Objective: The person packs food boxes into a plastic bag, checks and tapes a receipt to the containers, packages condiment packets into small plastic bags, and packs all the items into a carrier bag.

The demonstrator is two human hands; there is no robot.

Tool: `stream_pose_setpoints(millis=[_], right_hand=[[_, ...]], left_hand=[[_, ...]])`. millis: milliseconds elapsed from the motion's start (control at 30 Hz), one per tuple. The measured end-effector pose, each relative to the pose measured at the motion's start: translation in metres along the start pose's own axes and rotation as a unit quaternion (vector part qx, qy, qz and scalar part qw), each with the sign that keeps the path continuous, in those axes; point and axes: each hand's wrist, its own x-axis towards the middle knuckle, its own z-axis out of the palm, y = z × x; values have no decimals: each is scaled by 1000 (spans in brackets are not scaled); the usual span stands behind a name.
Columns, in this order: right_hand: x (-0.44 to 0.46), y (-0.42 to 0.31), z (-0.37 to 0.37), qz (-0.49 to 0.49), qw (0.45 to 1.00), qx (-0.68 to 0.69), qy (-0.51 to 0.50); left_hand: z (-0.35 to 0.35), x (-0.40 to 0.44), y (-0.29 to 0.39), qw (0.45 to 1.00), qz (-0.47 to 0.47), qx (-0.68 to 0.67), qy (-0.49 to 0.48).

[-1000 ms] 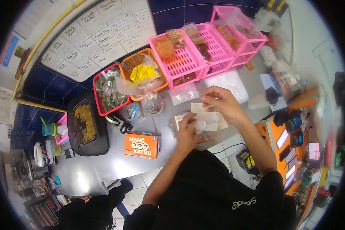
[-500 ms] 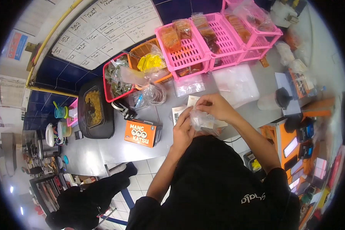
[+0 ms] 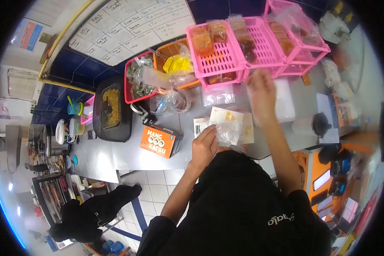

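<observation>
My left hand is closed on the edge of a clear plastic bag close to my body. Behind the bag, white and cream printed boxes stand on the steel counter. My right hand is stretched forward, above a stack of clear plastic sheets or bags and just short of the pink baskets. Motion smears its fingers, so I cannot see whether they hold anything. Left of my left hand sits an orange box printed "MANG KATSU".
Packets of orange and dark sauce lie in the pink baskets. A red basket and an orange basket hold sachets. A black tub with yellow food stands left. A person in black is at lower left.
My right hand has left the plastic bag and moved forward toward the pink baskets. My left hand still grips the bag, and the boxes behind it show more. The view has shifted slightly.
</observation>
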Motion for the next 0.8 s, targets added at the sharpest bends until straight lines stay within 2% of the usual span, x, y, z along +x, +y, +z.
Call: stream_pose_setpoints(millis=[33,67,133,167,233,300,333,400,433,500,800], right_hand=[[13,-13,3,-25,998,48,43],[22,-21,-2,-27,997,51,45],[33,-34,-24,49,997,-34,-48],[34,-37,-34,46,997,-36,-48],[24,-36,-45,148,937,-222,-224],[3,-38,-40,243,901,-236,-271],[-8,-36,-38,245,900,-236,-272],[-26,-30,-32,120,878,-321,-333],[-34,-35,-24,120,878,-320,-336],[-46,-52,-11,-17,820,-438,-368],[-49,-39,-37,4,818,-473,-328]], left_hand=[[0,-1,-2,1000,1,-5,5],[0,0,-5,1000,4,-4,3],[1,-2,-7,1000,-12,-11,-5],[2,0,-6,1000,-10,-13,-3],[1,1,-4,999,-32,-30,-13],[1,2,-5,999,-34,-25,-10],[1,1,-5,999,-34,-22,-9],[0,2,-2,999,-42,-23,-12],[-1,4,-1,999,-47,-24,-14],[-2,4,-1,999,-47,-18,-16],[-1,3,-1,999,-34,-6,-13]])
